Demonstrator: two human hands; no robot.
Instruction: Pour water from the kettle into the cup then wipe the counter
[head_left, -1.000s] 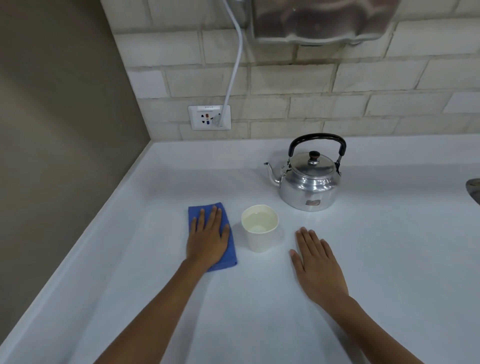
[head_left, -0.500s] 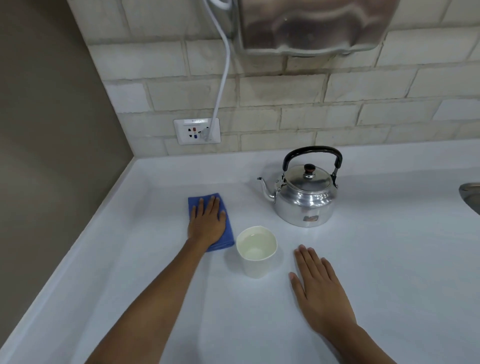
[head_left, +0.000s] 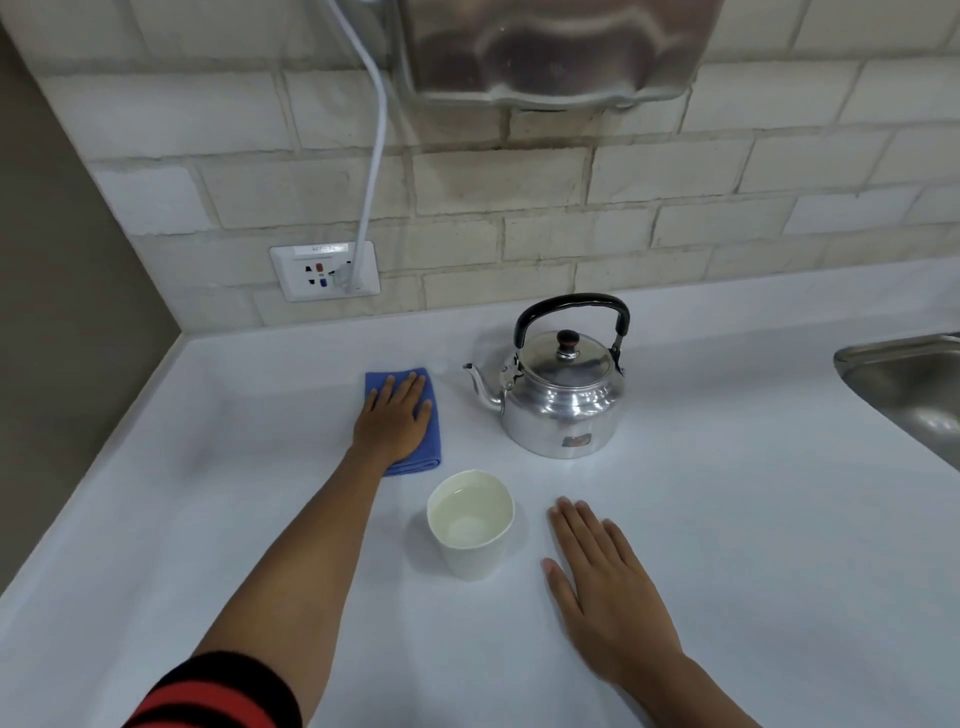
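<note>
The white paper cup (head_left: 471, 525) in front of me holds clear water; the lidded silver metal kettle (head_left: 561, 392) with the black handle stands behind it. My left hand (head_left: 393, 420) lies flat, fingers spread, on the folded blue cloth (head_left: 410, 422) left of the kettle's spout. My right hand (head_left: 605, 582) rests open on the white counter (head_left: 727, 519), just right of the cup. A steel sink (head_left: 906, 384) sits far right.

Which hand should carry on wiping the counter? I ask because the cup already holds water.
Left. The left hand lies flat on the blue cloth beside the kettle. The right hand rests bare on the counter, right of the cup.
</note>
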